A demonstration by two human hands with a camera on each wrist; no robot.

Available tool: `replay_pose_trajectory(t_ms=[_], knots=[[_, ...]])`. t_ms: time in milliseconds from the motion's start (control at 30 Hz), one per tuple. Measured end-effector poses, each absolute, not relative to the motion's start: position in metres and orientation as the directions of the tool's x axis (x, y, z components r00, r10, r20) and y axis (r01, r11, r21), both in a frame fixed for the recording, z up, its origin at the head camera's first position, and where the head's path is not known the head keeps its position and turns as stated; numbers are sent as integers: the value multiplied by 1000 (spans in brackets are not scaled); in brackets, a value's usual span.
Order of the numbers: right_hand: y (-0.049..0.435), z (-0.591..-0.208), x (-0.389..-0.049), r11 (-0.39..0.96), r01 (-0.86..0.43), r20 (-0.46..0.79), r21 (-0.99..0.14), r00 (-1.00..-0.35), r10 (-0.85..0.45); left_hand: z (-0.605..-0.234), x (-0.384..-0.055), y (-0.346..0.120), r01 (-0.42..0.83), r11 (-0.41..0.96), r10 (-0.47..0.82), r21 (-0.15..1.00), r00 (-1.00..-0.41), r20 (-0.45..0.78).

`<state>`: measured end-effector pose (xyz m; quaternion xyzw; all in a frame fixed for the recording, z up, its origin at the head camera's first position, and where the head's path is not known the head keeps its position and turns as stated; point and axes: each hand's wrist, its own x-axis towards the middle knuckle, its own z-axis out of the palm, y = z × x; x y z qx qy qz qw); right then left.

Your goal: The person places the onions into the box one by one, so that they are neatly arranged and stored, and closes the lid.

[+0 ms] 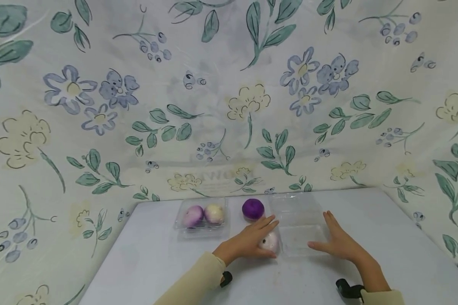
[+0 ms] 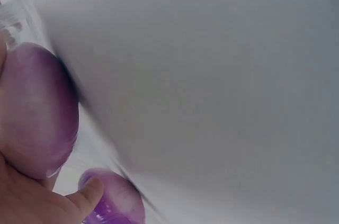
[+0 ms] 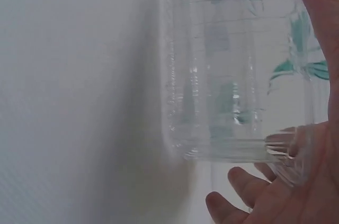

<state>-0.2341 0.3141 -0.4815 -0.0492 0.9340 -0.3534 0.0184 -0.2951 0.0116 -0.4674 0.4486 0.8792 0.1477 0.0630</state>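
My left hand (image 1: 248, 240) holds a pale pinkish onion (image 1: 269, 242), thumb at the near side and fingers across the back. In the left wrist view that onion (image 2: 39, 113) looks purple and smooth, pressed against the hand. A deep purple onion (image 1: 253, 209) lies on the table just beyond my left fingers. My right hand (image 1: 339, 241) is at the right side of an opened clear plastic clamshell box (image 1: 303, 239), thumb and fingers spread apart. Seen from the right wrist, the box wall (image 3: 233, 102) runs right beside the palm, with fingertips near its corner.
Further left stands another clear clamshell box (image 1: 202, 233) with a purple onion (image 1: 193, 216) and a yellowish one (image 1: 214, 214) inside. The raised lid (image 1: 294, 202) of the opened box lies toward the back. A floral curtain (image 1: 229, 148) rises behind the white table (image 1: 145, 254).
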Motion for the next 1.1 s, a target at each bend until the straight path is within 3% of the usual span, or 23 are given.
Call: replay_pose_trajectory(t_ms=[300,700,967,1100], knots=[[321,-478,-228,726,-93,16,-682,-993,-113,-463,-293,13,734,605,783,308,-620,-59],[326,-474,-230,719,-85,33,-690,-996,-87,-462,-294,13,718,627,766,302,-639,-72],[320,-478,-230,683,-61,-43,-728,-990,-134,-462,-289,9,684,664,730,303,-681,-62],[317,-480,-232,670,-38,-60,-741,-991,-122,-463,-290,6,691,634,748,347,-663,-45]])
